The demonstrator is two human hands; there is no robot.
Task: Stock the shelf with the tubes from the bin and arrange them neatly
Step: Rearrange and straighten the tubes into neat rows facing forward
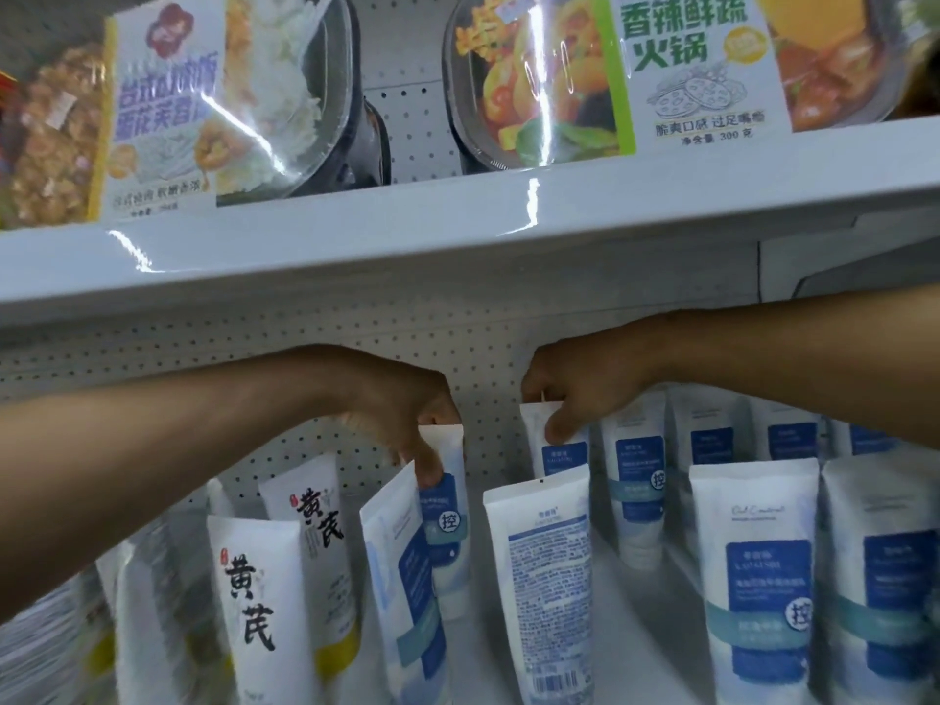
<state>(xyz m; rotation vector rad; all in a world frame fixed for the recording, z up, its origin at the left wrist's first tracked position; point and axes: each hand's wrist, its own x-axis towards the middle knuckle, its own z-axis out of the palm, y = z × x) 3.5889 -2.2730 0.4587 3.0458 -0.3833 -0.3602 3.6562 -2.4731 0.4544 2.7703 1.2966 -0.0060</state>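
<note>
Tubes: white-and-blue tubes [758,577] are standing cap-down in rows on the lower shelf [646,618], with their flat crimped ends pointing up. The bin is not showing in this view.
Left hand: the left hand [407,414] is pinching the crimped top of a rear tube [450,506], thumb in front and fingers curled behind, close to the pegboard [488,440].
Right hand: the right hand [575,394] is gripping the top edge of the neighbouring rear tube [562,457], thumb pressing on its face and fingers hooking over the crimp.
Leaning tube: a leaning tube [394,577] is tilting leftward just in front of the one the left hand is holding.
Reversed tube: a reversed tube [541,577] is showing its small print and barcode at the front.
Neighbours: yellow-banded 黄芪 tubes [254,602] are standing just to the left.
Handling: the tubes are looking light, soft-walled and smooth, so squeezing them mid-body is likely risking dents and slipping. Their narrow caps are probably making them easy to tip.
Hold point: the stiff flat crimp is appearing the safest place to pinch, which is where both hands are holding.
</note>
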